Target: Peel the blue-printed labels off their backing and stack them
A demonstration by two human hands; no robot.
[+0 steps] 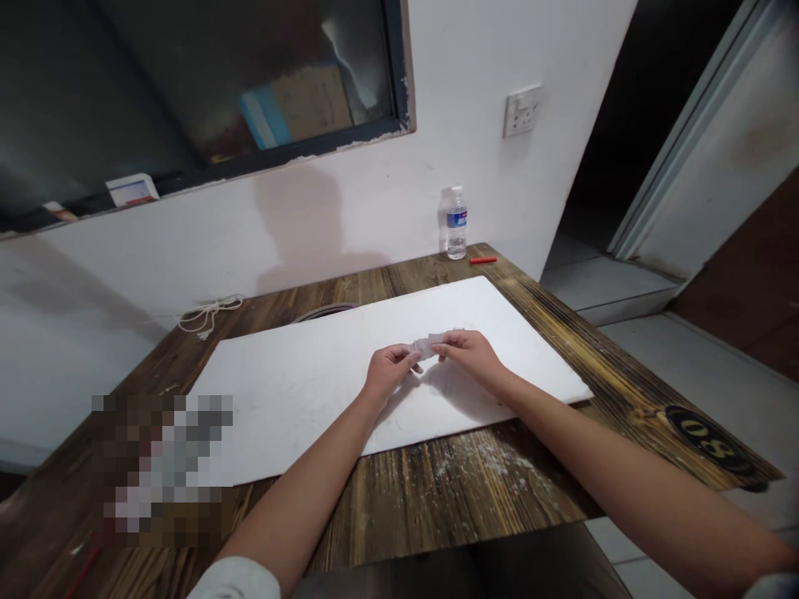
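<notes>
Between my two hands is a small, thin, pale grey-white piece (425,345) with an uneven edge; its kind is too small to make out. My left hand (392,368) pinches its left end between thumb and fingers. At its right end, my right hand (469,353) grips it in the same way. Both hands are just above a large white board (300,391) that lies on the wooden table, and their shadows fall on it. A faint pale patch beside my right hand on the board is partly hidden.
On the table (430,499) stand a water bottle (457,225) and a red stick-like thing (483,260) at the back. A white cord (209,314) lies back left. White crumbs dot the front edge. A round plate marked 80 (708,439) sits at right. Something at left is blurred out.
</notes>
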